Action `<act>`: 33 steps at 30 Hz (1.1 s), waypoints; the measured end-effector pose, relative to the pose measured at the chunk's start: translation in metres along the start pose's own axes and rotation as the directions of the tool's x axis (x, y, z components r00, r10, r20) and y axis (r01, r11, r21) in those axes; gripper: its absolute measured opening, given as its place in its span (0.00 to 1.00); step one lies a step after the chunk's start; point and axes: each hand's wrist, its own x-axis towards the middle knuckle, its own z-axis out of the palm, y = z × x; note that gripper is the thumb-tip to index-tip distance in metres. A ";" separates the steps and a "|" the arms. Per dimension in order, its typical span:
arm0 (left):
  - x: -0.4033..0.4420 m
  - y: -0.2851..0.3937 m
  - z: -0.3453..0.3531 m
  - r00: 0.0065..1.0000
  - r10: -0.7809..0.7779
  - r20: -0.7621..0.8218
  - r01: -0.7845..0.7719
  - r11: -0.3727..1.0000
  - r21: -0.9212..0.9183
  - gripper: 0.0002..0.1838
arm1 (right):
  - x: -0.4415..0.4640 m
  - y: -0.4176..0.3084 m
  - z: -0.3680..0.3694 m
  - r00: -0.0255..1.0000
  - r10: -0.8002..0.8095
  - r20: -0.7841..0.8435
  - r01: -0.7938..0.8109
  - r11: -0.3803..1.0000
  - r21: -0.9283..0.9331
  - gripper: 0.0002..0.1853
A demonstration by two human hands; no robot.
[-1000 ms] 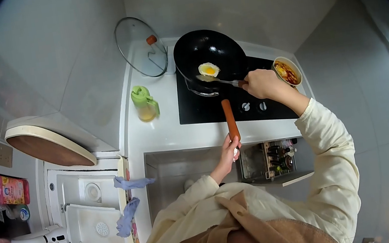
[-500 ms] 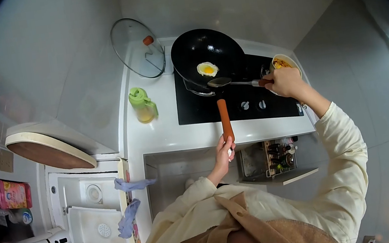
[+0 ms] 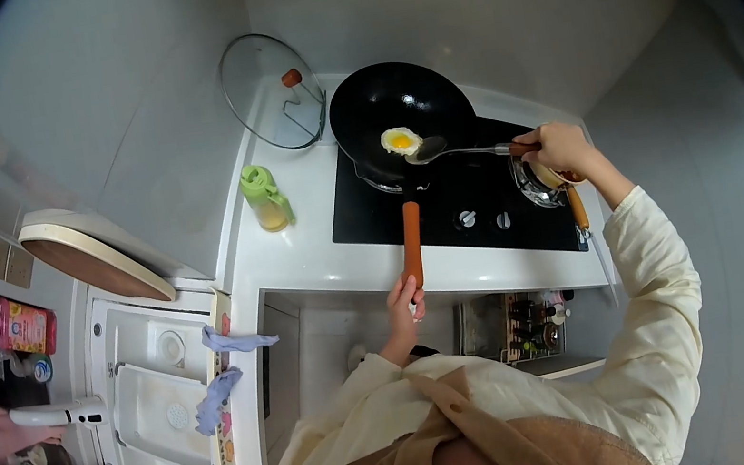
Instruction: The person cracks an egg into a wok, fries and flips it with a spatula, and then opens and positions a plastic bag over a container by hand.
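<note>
My left hand (image 3: 405, 302) is closed around the orange-brown handle (image 3: 412, 244) of a black wok (image 3: 399, 94). The wok sits tilted on the left part of the black stove. Inside it lies a fried egg (image 3: 401, 141) with a yellow yolk and white edge. My right hand (image 3: 562, 149) grips the wooden end of a metal cooking spoon (image 3: 476, 152). The spoon's head is at the egg's right edge; whether it reaches under the egg I cannot tell. Below my right hand a small pan, mostly hidden, shows its wooden handle (image 3: 577, 208).
A glass lid (image 3: 274, 93) leans in a stand behind the counter's left side. Beside the stove stands a green-topped oil bottle (image 3: 265, 198). Two knobs (image 3: 466, 218) are on the stove front. To the left are a white sink (image 3: 158, 409) and blue gloves (image 3: 239, 339).
The spoon's head has moved from the wok's near edge to the egg's right side. My right hand now covers the food seen earlier near it. The view has shifted slightly.
</note>
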 end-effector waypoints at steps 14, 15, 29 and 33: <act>-0.006 0.004 0.000 0.999 0.007 0.041 -0.007 1.000 0.002 0.10 | 0.036 0.065 0.022 0.984 -0.170 -0.049 0.172 0.984 0.039 0.20; -0.007 0.005 0.001 0.999 0.005 0.039 -0.005 1.000 0.008 0.10 | 0.035 0.064 0.023 0.985 -0.167 -0.048 0.169 0.985 0.033 0.20; -0.008 0.008 0.004 1.000 -0.008 0.010 0.008 0.999 0.032 0.10 | 0.036 0.055 0.027 0.957 -0.273 -0.095 0.274 0.962 -0.004 0.20; -0.009 0.008 0.005 1.000 -0.004 0.023 0.003 0.999 0.042 0.11 | 0.034 0.053 0.031 0.962 -0.255 -0.098 0.256 0.967 -0.005 0.20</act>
